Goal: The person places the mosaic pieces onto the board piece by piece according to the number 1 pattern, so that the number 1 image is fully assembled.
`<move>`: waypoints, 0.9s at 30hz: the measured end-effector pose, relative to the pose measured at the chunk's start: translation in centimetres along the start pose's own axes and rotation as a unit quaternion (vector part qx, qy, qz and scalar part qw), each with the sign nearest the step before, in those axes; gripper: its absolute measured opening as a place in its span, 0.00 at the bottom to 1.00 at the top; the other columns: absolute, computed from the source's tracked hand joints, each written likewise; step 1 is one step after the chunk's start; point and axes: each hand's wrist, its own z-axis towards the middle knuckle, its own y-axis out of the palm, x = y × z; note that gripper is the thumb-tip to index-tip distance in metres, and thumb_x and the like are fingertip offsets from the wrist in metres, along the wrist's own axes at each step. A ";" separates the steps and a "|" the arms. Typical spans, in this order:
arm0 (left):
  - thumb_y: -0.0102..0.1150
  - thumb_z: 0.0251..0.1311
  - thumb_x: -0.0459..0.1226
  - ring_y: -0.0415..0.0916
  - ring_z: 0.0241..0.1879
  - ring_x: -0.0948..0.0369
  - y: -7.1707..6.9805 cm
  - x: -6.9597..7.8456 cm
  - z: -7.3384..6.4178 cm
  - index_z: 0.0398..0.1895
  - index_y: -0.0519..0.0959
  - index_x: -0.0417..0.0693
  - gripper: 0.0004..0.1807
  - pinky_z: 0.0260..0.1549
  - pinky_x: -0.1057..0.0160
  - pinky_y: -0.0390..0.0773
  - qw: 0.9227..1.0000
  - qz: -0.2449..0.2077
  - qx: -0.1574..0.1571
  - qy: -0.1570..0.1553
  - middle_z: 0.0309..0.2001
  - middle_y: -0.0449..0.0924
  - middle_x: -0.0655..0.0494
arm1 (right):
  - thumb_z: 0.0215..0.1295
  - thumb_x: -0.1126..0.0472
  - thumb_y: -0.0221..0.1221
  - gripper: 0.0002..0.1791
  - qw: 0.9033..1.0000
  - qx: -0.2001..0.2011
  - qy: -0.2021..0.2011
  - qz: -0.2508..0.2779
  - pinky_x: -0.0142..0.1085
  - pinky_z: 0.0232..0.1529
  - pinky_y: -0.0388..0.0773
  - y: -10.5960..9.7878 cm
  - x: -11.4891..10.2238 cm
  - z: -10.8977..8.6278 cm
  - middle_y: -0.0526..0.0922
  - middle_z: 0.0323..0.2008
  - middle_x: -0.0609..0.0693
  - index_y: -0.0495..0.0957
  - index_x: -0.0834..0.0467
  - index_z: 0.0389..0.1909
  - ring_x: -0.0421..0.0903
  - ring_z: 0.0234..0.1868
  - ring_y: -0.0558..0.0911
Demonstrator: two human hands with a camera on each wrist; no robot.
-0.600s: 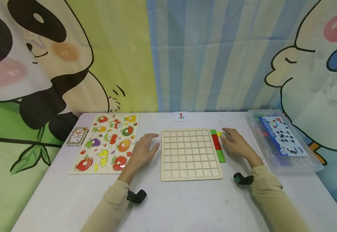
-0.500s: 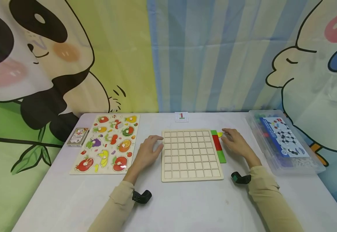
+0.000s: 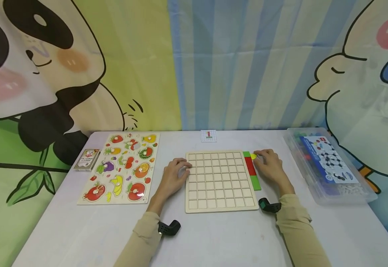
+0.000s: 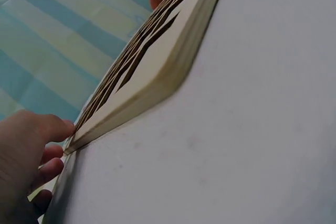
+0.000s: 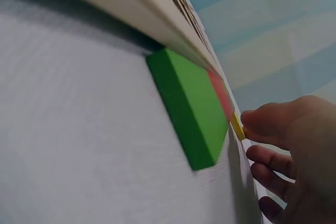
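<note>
In the head view, a pale wooden grid board lies flat before me. My left hand is at its left edge; in the left wrist view, fingertips touch the board's edge. Along the right side of the board run a green block, a red block and another green block. A small yellow piece sits beside the upper green block, partly hidden by my right hand, whose thumb and finger pinch it. The near green block shows large in the right wrist view.
A fruit puzzle board lies at left with a playing card box beside it. Behind the grid board is a small printed pattern card. A clear plastic case occupies the right of the white table.
My left hand has moved right, up to the edge of the grid board. My right hand has come slightly left and closed its fingertips on the yellow piece.
</note>
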 end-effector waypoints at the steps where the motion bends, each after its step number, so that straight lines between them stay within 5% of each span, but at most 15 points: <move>1: 0.58 0.61 0.39 0.70 0.57 0.52 0.0 0.0 0.0 0.45 0.81 0.56 0.10 0.50 0.48 0.64 1.000 0.006 -0.002 0.002 0.56 0.74 0.54 | 0.66 0.59 0.50 0.23 1.000 0.002 -0.001 -0.001 0.61 0.55 0.52 0.0 0.0 0.0 0.64 0.59 0.67 0.70 0.63 0.60 0.66 0.61 0.61; 22: 0.58 0.61 0.40 0.69 0.55 0.53 0.3 -0.3 -0.4 0.47 0.80 0.59 0.12 0.51 0.50 0.64 1.000 0.020 0.009 0.017 0.56 0.73 0.56 | 0.63 0.62 0.55 0.17 0.999 0.041 -0.007 -0.010 0.61 0.53 0.56 0.2 -0.2 -0.1 0.69 0.55 0.66 0.74 0.65 0.51 0.65 0.58 0.65; 27: 0.58 0.61 0.39 0.69 0.55 0.53 0.4 -0.3 -0.4 0.47 0.81 0.58 0.11 0.49 0.51 0.65 1.000 0.021 0.013 0.015 0.56 0.74 0.55 | 0.62 0.62 0.57 0.14 0.999 0.050 0.007 0.015 0.52 0.50 0.65 -0.1 -0.3 -0.2 0.76 0.45 0.63 0.73 0.64 0.46 0.59 0.47 0.73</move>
